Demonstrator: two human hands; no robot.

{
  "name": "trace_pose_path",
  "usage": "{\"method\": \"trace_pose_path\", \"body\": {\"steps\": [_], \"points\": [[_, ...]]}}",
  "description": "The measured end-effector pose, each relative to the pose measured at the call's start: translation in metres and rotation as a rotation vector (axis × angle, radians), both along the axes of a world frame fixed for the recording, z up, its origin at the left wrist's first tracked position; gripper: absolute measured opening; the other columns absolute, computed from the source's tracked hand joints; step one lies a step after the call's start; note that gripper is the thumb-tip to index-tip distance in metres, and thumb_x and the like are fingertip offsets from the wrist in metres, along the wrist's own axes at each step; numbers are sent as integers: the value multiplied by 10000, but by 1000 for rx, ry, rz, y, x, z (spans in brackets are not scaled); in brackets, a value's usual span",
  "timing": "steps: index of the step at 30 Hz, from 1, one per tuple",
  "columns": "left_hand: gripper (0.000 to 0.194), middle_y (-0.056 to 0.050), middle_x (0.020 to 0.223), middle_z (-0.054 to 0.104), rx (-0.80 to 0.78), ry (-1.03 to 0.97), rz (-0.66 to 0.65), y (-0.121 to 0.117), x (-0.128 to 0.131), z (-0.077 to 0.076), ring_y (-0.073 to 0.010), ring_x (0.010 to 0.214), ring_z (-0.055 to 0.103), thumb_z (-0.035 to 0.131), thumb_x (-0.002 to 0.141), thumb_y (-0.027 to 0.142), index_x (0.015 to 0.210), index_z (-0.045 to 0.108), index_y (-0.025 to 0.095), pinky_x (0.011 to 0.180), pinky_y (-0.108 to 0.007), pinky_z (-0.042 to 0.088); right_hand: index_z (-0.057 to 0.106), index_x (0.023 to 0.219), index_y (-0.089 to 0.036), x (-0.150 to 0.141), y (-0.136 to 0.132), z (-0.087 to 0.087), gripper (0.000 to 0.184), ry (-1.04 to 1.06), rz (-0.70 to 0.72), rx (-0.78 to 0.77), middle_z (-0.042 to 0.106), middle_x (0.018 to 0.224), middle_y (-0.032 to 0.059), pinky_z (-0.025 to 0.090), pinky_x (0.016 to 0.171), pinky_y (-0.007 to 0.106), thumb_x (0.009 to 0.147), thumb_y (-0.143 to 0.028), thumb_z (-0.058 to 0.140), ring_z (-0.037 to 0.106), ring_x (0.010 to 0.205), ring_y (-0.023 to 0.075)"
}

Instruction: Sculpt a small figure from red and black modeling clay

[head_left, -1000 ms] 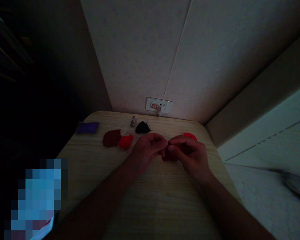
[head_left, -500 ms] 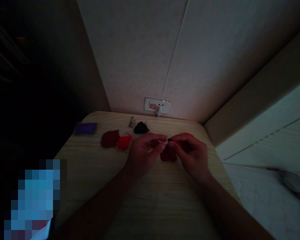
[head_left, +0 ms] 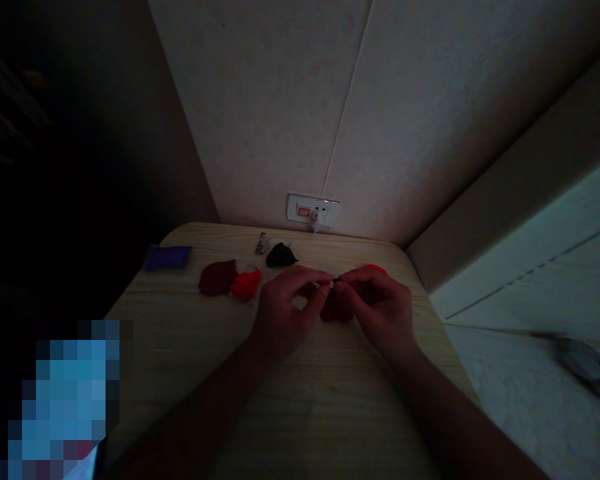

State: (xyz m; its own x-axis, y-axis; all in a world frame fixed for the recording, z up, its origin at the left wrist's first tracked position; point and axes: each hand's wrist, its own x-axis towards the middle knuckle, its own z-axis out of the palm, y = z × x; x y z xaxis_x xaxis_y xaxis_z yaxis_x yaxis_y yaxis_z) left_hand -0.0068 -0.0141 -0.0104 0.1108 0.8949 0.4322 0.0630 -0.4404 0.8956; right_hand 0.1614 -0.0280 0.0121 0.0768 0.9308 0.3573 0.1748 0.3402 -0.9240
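Left hand (head_left: pixel 284 308) is holding its fingertips apart, together a second ago; right hand (head_left: pixel 387 308) is pinching the black bit (head_left: pixel 336 281), apparently alone.

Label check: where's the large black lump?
In the head view, the black lump lies on the table near the socket, beyond the left hand, right of the speckled scrap.

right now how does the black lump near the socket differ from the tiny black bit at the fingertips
Size: the black lump looks far bigger than the black bit.
Place: the black lump rests towards the table's far edge; the black bit is in the right hand's grip.
View: the black lump's uneven outline shows; fingers partly hide the black bit.
Shared: both look black.
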Motion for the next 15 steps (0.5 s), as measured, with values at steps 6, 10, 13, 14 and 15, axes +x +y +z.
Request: {"method": "trace_pose_path", "body": {"steps": [6, 10, 13, 14, 15], "points": [[128, -54, 939, 768, 93, 43, 24, 1, -1, 3, -174, 845, 702, 708, 931, 218, 1007, 810, 233, 741, -282, 580, 760, 845, -226, -1, 0, -1, 145, 26, 55, -18, 745, 684, 7, 590, 487, 249, 824, -342, 845, 695, 546, 149], [124, -54, 926, 775, 80, 6, 37, 1, 0, 4, -178, 848, 708, 724, 918, 212, 982, 826, 238, 730, -282, 583, 771, 846, -227, -1, -1, 1, 177, -2, 52, -20, 756, 689, 15, 599, 493, 251, 832, -390, 840, 702, 557, 151], [128, -55, 921, 777, 60, -16, 34, 1, 0, 5, -181, 842, 712, 739, 899, 197, 977, 832, 241, 722, -284, 589, 772, 833, -227, -2, -1, 1, 204, 7, 41, -25, 753, 674, 13, 596, 486, 252, 823, -416, 848, 699, 547, 152], [130, -56, 921, 778, 52, -20, 36, 0, 1, 5, -183, 840, 713, 746, 891, 193, 974, 833, 242, 720, -285, 591, 773, 832, -228, -2, -1, 1, 201, 13, 40, -24, 753, 673, 12, 596, 486, 254, 824, -414, 848, 698, 546, 152], [131, -56, 920, 778, 45, -22, 37, 0, 1, 5, -184, 838, 715, 751, 886, 190, 972, 835, 243, 719, -286, 592, 774, 834, -229, -2, -1, 0, 195, 16, 41, -21, 753, 673, 12, 597, 488, 256, 826, -410, 846, 699, 547, 153]]}}
